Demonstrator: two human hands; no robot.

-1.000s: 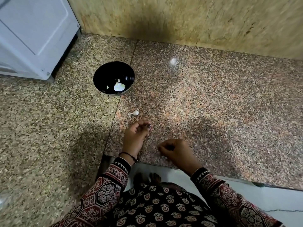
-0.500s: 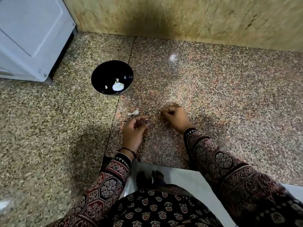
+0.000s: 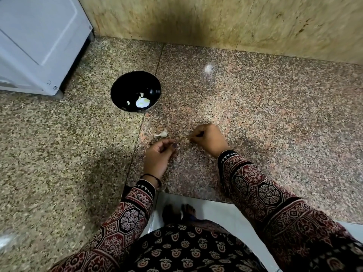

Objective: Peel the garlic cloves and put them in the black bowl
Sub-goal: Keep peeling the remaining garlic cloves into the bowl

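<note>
Garlic clove (image 3: 162,133) on counter (image 3: 255,114) near black bowl (image 3: 123,89) | left hand (image 3: 157,157) fingers curled, pinching pale scrap (image 3: 178,145) | right hand (image 3: 209,138) fingers curled, pinching pale bit (image 3: 189,137)

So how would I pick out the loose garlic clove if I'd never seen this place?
Find the white appliance at the far left of the counter; the black bowl stands near its corner. Between that bowl and the left hand lies the garlic clove, small and whitish with a thin tail, lying on the stone, not in the bowl.
</note>
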